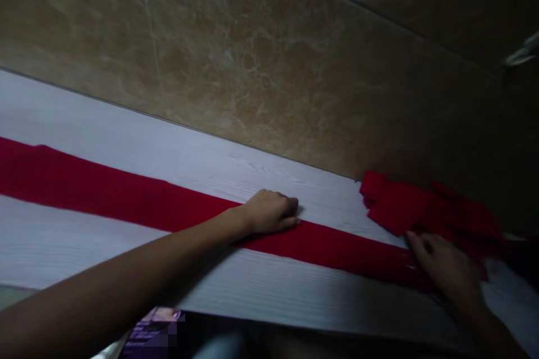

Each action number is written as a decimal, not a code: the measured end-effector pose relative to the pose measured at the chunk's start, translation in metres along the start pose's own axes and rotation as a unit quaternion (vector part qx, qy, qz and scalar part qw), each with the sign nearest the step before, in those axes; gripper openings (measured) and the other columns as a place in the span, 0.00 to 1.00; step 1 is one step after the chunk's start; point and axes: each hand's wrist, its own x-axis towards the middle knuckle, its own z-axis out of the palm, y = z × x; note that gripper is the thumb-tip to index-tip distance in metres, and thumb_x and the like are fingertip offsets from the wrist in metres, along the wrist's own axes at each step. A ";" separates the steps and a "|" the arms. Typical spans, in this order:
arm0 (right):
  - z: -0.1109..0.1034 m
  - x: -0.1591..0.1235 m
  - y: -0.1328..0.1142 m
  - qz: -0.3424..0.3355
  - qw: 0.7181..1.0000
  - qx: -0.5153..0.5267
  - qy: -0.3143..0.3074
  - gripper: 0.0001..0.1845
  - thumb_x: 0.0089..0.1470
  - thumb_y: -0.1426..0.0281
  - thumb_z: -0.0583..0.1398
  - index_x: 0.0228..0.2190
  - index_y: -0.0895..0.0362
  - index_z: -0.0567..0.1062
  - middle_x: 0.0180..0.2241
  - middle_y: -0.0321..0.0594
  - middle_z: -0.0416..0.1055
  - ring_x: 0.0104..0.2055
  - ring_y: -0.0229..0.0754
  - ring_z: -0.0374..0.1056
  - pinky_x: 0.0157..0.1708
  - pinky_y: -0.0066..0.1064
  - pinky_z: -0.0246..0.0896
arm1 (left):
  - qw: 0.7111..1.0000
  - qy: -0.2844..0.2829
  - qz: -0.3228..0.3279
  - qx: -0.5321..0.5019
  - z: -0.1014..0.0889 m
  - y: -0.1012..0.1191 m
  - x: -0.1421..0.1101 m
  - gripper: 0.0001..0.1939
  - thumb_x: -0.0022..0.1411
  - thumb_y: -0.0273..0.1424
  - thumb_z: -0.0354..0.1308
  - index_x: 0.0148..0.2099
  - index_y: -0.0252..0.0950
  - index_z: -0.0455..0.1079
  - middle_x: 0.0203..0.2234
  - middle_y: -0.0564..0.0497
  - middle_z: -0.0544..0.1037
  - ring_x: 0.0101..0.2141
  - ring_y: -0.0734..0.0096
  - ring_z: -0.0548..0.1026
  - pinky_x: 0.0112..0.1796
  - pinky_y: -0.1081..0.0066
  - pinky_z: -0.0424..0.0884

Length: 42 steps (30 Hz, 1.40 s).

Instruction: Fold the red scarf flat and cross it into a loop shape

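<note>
A long red cloth strip (126, 195) lies flat and slants across a white wood-grain surface (303, 283). Near its middle, my left hand (269, 212) is closed with curled fingers and presses on the strip by its upper edge. My right hand (446, 266), dim in shadow, is at the strip's right end with thumb and fingers bent inward. Small light glints show on the cloth beside it, but what those fingers hold is too dark to make out. Just beyond the right hand sits a crumpled heap of red cloth (429, 210).
Brown marbled tile wall (252, 56) rises directly behind the white surface. A pale object (522, 51) juts in at the upper right. Below the front edge, a purple patterned item (149, 334) is partly visible. The far right is in deep shadow.
</note>
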 end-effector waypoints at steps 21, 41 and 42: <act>0.044 -0.066 -0.011 -0.201 0.960 0.057 -0.183 0.31 0.71 0.61 0.43 0.71 0.54 0.56 0.72 0.49 0.51 0.74 0.52 0.45 0.68 0.63 0.46 | 0.993 -0.052 0.104 -0.030 0.025 0.027 -0.016 0.36 0.73 0.54 0.42 0.76 0.47 0.47 0.74 0.47 0.45 0.74 0.47 0.40 0.69 0.37 0.35; 0.004 -0.045 -0.130 -0.155 0.939 0.191 -0.241 0.32 0.70 0.61 0.48 0.70 0.57 0.58 0.73 0.45 0.48 0.76 0.51 0.41 0.72 0.58 0.34 | 0.997 -0.050 0.058 -0.001 0.036 0.070 0.012 0.39 0.73 0.54 0.41 0.77 0.39 0.44 0.73 0.40 0.47 0.73 0.47 0.44 0.69 0.38 0.42; 0.003 -0.048 -0.125 -0.155 0.938 0.189 -0.244 0.33 0.70 0.57 0.48 0.70 0.57 0.58 0.73 0.44 0.46 0.76 0.52 0.39 0.72 0.59 0.30 | 0.997 -0.056 0.056 0.001 0.037 0.070 0.010 0.39 0.73 0.55 0.40 0.77 0.40 0.44 0.73 0.42 0.47 0.73 0.48 0.44 0.69 0.38 0.40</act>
